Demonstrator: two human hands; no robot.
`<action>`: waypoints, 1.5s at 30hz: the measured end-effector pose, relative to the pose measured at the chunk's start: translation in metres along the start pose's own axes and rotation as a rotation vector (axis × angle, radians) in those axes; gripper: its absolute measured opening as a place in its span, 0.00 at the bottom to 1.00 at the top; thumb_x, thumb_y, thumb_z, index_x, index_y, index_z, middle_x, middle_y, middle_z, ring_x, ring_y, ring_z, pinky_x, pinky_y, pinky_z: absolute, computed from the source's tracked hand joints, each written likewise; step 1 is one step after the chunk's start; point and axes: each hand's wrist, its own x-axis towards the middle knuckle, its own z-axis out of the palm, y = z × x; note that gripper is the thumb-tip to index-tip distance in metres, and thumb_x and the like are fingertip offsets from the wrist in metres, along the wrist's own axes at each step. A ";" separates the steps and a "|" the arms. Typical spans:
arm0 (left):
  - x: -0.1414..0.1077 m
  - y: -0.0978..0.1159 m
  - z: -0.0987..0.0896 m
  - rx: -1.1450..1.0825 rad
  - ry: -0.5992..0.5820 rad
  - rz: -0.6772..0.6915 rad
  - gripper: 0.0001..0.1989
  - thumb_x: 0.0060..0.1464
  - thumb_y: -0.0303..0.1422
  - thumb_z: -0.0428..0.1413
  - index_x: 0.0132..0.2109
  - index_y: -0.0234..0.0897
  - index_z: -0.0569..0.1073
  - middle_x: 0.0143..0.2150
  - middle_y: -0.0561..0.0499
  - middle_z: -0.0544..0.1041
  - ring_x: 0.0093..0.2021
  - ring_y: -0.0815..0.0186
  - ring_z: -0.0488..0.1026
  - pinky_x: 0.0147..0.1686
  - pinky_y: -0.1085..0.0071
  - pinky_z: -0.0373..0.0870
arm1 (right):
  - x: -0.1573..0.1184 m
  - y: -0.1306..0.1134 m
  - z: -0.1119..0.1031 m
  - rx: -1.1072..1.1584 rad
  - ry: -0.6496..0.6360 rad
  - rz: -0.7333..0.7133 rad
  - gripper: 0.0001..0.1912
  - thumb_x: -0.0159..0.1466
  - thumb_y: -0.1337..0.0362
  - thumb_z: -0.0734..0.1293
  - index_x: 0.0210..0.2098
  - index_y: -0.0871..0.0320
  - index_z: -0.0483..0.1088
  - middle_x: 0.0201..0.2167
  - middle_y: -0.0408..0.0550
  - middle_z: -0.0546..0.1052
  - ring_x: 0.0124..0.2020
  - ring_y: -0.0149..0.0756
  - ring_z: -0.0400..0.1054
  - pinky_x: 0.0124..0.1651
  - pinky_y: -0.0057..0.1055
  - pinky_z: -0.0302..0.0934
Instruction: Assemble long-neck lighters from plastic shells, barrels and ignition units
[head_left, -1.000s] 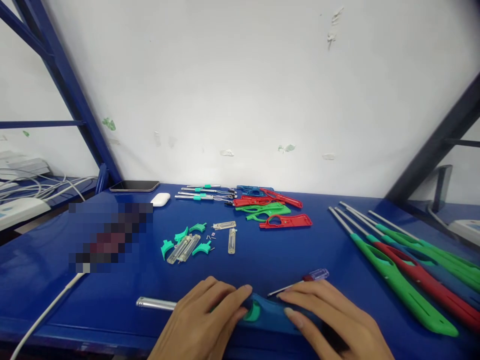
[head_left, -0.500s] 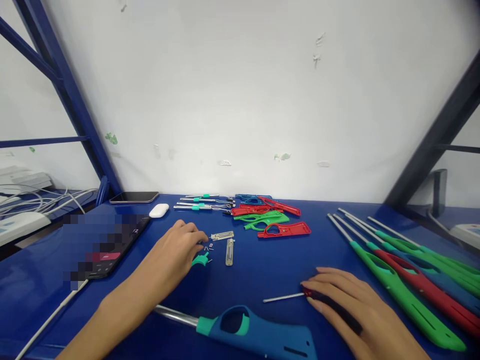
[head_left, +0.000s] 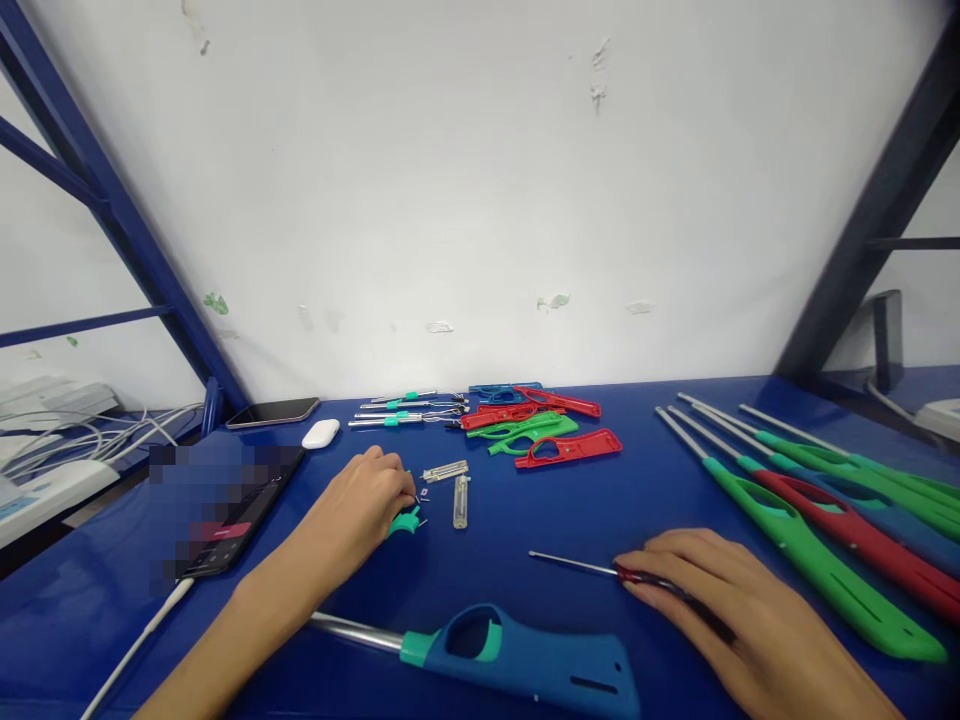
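My left hand (head_left: 367, 500) rests low over small screws and a teal trigger piece (head_left: 405, 521), fingers curled together; what they pinch, if anything, is too small to name. My right hand (head_left: 705, 590) grips a screwdriver (head_left: 574, 563) by its dark red handle, its shaft pointing left above the table. In front of me lies a blue lighter (head_left: 532, 660) with a metal tube pointing left. Two clear fuel tanks, one lying crosswise (head_left: 446, 470) and one lengthwise (head_left: 460, 502), sit right of my left hand.
Red, green and blue shell halves (head_left: 570, 449) lie at the back middle, beside metal tubes with wires (head_left: 386, 420). Several whole lighters (head_left: 825, 540) fan out at right. At left are a black phone (head_left: 255, 510) with a cable, a white case (head_left: 321, 433) and another phone (head_left: 274, 412).
My left fingers have drawn closer together over the small screws. The screwdriver in my right hand has tilted, its tip now higher in view. The camera view has shifted slightly.
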 end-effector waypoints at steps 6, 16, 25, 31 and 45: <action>0.001 0.003 -0.001 0.052 -0.020 -0.020 0.13 0.69 0.39 0.61 0.53 0.36 0.77 0.53 0.46 0.79 0.51 0.58 0.79 0.52 0.54 0.79 | 0.006 -0.005 -0.005 -0.017 0.002 -0.008 0.31 0.82 0.49 0.52 0.40 0.47 0.84 0.36 0.38 0.87 0.35 0.31 0.83 0.39 0.25 0.75; -0.001 -0.002 0.003 0.033 0.023 -0.020 0.12 0.69 0.39 0.61 0.52 0.35 0.77 0.51 0.47 0.80 0.49 0.59 0.79 0.50 0.56 0.79 | -0.002 -0.002 -0.003 0.002 -0.027 0.048 0.30 0.81 0.49 0.52 0.42 0.46 0.84 0.38 0.40 0.87 0.36 0.33 0.83 0.41 0.28 0.76; 0.001 -0.002 -0.002 -0.050 0.030 0.051 0.11 0.69 0.39 0.61 0.51 0.35 0.77 0.50 0.47 0.80 0.48 0.60 0.79 0.49 0.56 0.79 | -0.006 0.000 -0.002 0.047 -0.099 0.099 0.29 0.81 0.49 0.53 0.44 0.46 0.85 0.41 0.44 0.87 0.39 0.38 0.83 0.44 0.33 0.77; 0.003 -0.001 -0.004 -0.073 -0.008 0.046 0.12 0.69 0.39 0.61 0.52 0.35 0.77 0.51 0.47 0.80 0.49 0.59 0.79 0.49 0.56 0.80 | -0.002 -0.003 -0.004 0.033 -0.085 0.083 0.31 0.81 0.48 0.52 0.44 0.48 0.85 0.40 0.44 0.87 0.38 0.37 0.83 0.42 0.32 0.77; 0.000 0.000 -0.006 -0.160 0.020 0.017 0.09 0.69 0.38 0.61 0.45 0.35 0.77 0.45 0.49 0.79 0.46 0.61 0.78 0.48 0.58 0.78 | -0.003 -0.003 -0.007 0.031 -0.109 0.088 0.31 0.81 0.49 0.51 0.44 0.46 0.84 0.40 0.42 0.87 0.39 0.38 0.84 0.44 0.36 0.78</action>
